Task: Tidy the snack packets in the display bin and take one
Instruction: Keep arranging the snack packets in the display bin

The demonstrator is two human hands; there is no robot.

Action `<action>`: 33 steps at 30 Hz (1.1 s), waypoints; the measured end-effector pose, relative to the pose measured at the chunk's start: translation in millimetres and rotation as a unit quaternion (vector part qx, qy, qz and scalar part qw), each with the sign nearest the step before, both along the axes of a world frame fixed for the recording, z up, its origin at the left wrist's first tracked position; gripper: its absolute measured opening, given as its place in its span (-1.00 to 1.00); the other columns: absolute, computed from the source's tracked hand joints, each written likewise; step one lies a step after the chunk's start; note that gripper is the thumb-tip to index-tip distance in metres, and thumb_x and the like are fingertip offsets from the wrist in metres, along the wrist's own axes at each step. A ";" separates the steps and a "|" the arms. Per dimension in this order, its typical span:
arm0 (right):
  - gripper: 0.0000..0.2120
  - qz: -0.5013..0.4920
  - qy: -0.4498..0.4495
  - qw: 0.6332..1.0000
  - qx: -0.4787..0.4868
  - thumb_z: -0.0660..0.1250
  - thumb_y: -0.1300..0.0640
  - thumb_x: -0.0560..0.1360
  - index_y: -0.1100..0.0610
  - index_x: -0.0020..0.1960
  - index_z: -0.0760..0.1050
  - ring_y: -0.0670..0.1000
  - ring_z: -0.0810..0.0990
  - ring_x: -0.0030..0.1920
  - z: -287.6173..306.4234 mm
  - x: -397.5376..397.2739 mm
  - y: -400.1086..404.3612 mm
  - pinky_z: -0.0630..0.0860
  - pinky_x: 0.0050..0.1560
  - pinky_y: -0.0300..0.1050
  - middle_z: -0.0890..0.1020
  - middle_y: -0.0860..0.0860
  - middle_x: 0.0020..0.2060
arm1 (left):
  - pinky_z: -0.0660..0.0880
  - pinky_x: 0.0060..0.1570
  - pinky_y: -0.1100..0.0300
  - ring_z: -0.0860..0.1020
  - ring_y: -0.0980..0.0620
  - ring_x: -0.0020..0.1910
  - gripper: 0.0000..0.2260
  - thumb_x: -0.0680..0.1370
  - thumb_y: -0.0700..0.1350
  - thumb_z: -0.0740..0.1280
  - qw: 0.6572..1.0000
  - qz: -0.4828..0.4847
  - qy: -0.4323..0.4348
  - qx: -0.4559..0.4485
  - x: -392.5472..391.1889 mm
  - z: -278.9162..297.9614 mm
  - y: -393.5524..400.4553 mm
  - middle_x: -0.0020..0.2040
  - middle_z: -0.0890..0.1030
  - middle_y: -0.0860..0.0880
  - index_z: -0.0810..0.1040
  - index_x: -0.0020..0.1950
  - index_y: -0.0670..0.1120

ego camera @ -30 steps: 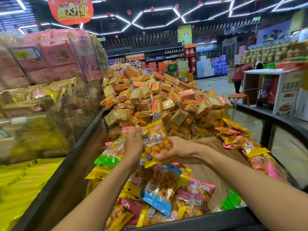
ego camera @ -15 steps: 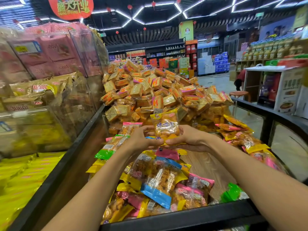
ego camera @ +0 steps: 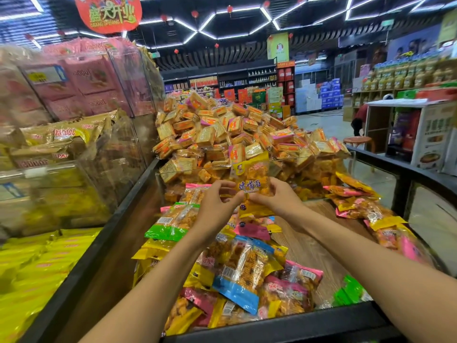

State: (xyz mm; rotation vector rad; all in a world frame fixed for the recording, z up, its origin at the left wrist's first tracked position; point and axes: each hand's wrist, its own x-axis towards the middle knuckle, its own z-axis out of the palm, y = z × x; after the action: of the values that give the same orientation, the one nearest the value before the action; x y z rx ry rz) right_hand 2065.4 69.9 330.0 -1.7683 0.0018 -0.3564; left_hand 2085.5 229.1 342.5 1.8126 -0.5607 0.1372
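Left hand [ego camera: 215, 206]: fingers curled, pinching the packet's left edge.
Right hand [ego camera: 277, 197]: fingers curled round the packet's right side — thumb on the front.
Packet [ego camera: 252, 180]: yellow, clear window, blue print; held upright between both grips, above the bin's pile, clear of the other packets.
Bin [ego camera: 291, 325]: black rim, wood floor partly bare on the right.
Pile [ego camera: 237, 266]: mixed packets — blue, pink, yellow, green — heaped at left and near the front rim.
Right strip [ego camera: 371, 211]: more pink and yellow packets along the right wall.
Behind: clear divider [ego camera: 321, 164], then a mound of square orange snacks [ego camera: 222, 134].
Left: clear boxes [ego camera: 74, 149] of pink and gold packs.
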 end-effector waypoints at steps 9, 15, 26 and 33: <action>-0.50 0.013 -0.060 0.988 -0.144 0.46 0.01 0.40 -0.02 0.28 0.38 -0.01 0.54 -0.03 -2.7 -6.1 24.5 0.49 -0.11 -0.14 0.51 0.03 0.06 | 0.43 0.24 -0.13 0.50 -0.15 0.26 -0.28 0.42 0.34 0.29 0.989 -0.011 0.128 -0.075 -5.6 10.4 -4.2 0.28 0.50 -0.22 0.45 0.30 -0.23; -0.70 0.000 -0.084 0.994 -0.077 0.41 0.09 0.46 0.04 0.18 0.51 0.09 0.56 -0.02 5.3 -7.9 18.0 0.54 -0.04 0.00 0.55 0.05 -0.05 | 0.56 -0.04 0.09 0.59 -0.06 -0.01 -0.84 0.56 -0.01 0.30 0.989 -0.024 0.124 -0.075 5.9 2.8 -1.0 -0.05 0.64 -0.05 0.53 0.03 -0.08; -0.45 -0.010 0.028 0.999 0.039 0.32 -0.06 0.52 0.18 0.41 0.32 -0.03 0.45 0.14 11.0 -3.8 9.4 0.42 -0.23 -0.22 0.47 0.01 0.16 | 0.60 -0.04 0.10 0.60 -0.07 0.11 -0.56 0.54 0.00 0.32 0.976 -0.080 0.184 -0.087 8.8 0.7 -2.3 0.20 0.59 -0.14 0.41 0.35 -0.19; -0.82 -0.013 0.038 0.999 0.036 0.40 0.02 0.49 0.07 0.00 0.45 0.02 0.61 -0.06 5.1 -1.4 6.1 0.58 -0.20 -0.13 0.60 0.09 -0.02 | 0.39 0.30 -0.13 0.39 -0.19 0.32 -0.24 0.37 0.22 0.44 0.993 -0.019 0.114 -0.008 5.0 -2.6 0.1 0.34 0.37 -0.26 0.31 0.41 -0.17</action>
State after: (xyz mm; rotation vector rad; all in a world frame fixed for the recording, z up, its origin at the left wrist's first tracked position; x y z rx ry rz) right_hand 2064.0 76.0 335.2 -1.7109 0.0904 -0.3046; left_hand 2090.4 229.1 339.9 1.7718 -0.4304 -0.0912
